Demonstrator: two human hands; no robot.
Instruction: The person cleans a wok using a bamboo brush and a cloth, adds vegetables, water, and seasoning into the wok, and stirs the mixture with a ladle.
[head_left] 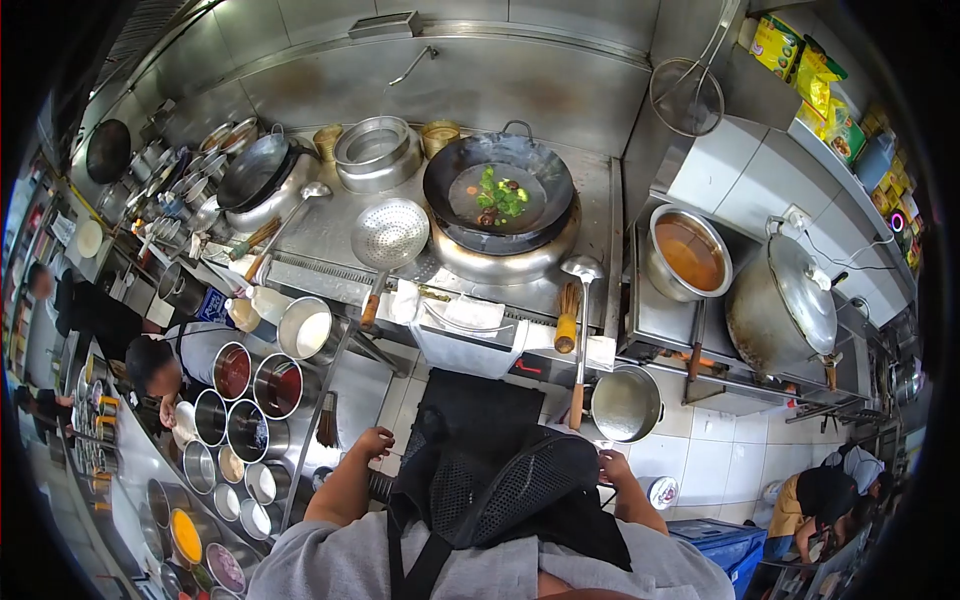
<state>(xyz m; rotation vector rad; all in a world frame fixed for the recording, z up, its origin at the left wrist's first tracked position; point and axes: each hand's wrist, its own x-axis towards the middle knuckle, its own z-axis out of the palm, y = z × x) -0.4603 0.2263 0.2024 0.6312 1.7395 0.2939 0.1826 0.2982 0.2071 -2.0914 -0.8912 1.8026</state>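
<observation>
A black wok (447, 200) with greens, dark pieces and liquid in it sits on the round steel burner ring (505, 262). My left hand (374, 442) is low beside the black apron, fingers loosely curled, nothing visible in them. On the other side, my right hand (612, 466) is near the lower end of the ladle's wooden handle; whether it touches anything is unclear. The ladle (583, 268) rests across the stove's front edge, next to a bamboo brush (567, 318). A perforated skimmer (390, 236) lies left of the wok.
Metal containers of sauces and ingredients (278, 386) stand at the left. A pot of liquid (626, 404) is near my right hand. At the right are a bowl of brown broth (690, 252) and a large lidded pot (782, 300). Other people are at both sides.
</observation>
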